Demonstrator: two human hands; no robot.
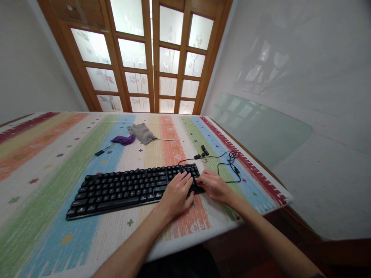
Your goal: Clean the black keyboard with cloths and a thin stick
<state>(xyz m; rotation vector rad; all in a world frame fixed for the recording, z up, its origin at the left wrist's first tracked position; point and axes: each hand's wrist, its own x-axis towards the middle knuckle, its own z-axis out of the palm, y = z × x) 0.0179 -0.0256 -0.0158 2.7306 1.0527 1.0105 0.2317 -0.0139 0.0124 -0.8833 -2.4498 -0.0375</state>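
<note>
A black keyboard (121, 188) lies slightly slanted on the table, its number pad partly covered by my hands. My left hand (177, 192) rests over the number pad, fingers stretched out and lying on the keys. At the pad's right edge, my right hand (213, 186) has its thumb and fingers pinched together against the keys. Whatever is between those fingertips is too small and covered to make out. Several loose black keycaps (205, 150) lie just beyond the keyboard's right end.
The keyboard's black cable (228, 164) lies looped on the right. Farther back are a grey cloth (142, 133), a purple cloth (123, 140), a thin rod (169, 139) and a small black-handled tool (99, 153). A striped tablecloth (37, 200) covers the table; a wall stands close on the right.
</note>
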